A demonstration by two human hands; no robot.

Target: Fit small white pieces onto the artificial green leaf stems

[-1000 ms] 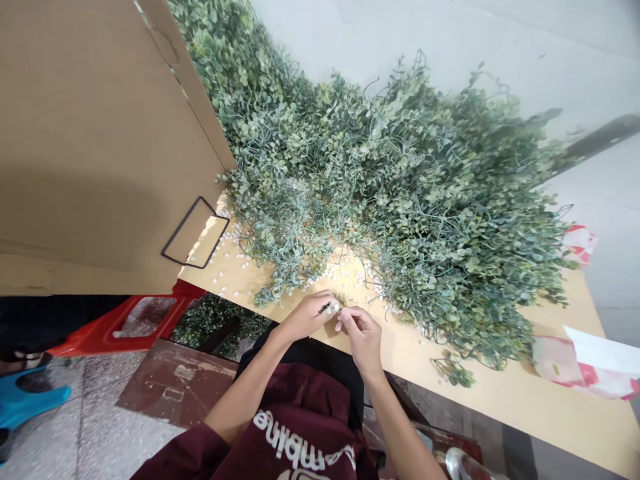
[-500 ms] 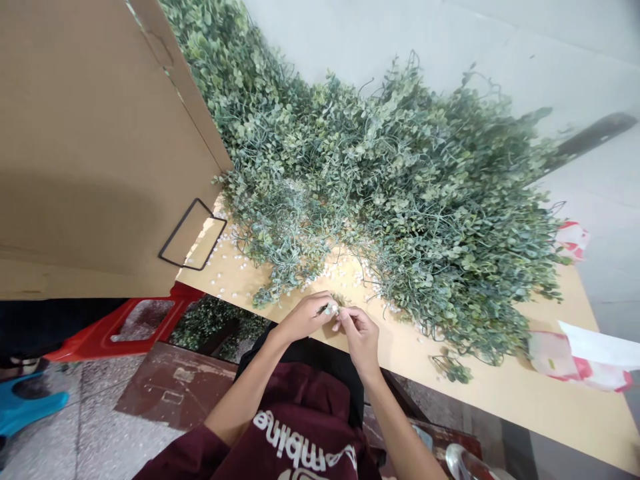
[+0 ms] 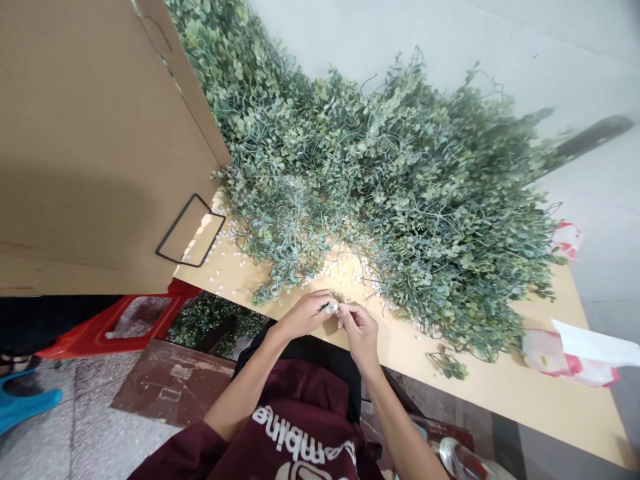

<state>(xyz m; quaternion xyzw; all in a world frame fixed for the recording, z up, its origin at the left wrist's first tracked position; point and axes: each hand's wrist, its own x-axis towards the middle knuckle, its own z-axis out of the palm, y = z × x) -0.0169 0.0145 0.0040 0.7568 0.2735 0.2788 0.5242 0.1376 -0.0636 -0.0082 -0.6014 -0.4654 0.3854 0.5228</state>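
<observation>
A white bead (image 3: 331, 308) sits pinched between the fingertips of the left hand (image 3: 304, 316) and right hand (image 3: 360, 333), both closed firmly. Loose beads (image 3: 340, 270) and leafy vines (image 3: 400, 180) lie just ahead on the table (image 3: 500, 393).

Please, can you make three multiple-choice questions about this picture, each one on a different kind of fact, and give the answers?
1. Where is the cardboard from the foliage? A) right B) on top C) left
2. What colour is the person's top? A) maroon B) blue C) green
3. How are the left hand and right hand? A) far apart B) together at a small white bit C) flat on the table

1: C, it fills the view's left side.
2: A, the cloth is dark red.
3: B, the fingers meet there.
</observation>
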